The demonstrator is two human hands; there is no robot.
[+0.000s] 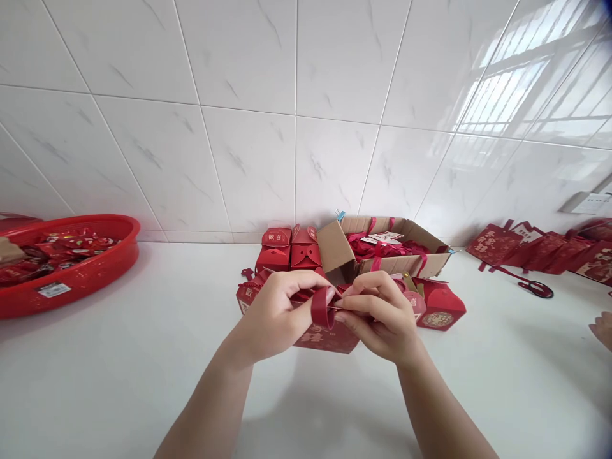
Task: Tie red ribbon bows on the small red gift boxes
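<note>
My left hand point(282, 312) is closed on a dark red strap point(321, 310) that curls in a loop over the thumb. The fingers of my right hand point(380, 312) pinch at the same strap, close to my left fingertips; a thin, shiny bit shows between the two hands. Just beneath them stands a red gift box point(329, 338) with pale lettering, its upper part mostly covered by my hands. Beside it on the right is another red gift box point(440, 306) with a gold round emblem.
Behind my hands, an open cardboard box point(335, 245) holds red ribbons and tags. More red boxes point(275, 248) stand left of it. A red plastic basin point(115, 255) with wrapped packets is at the left. Scissors point(538, 289) and red bags point(497, 245) lie at the right, near another person's hand point(602, 329).
</note>
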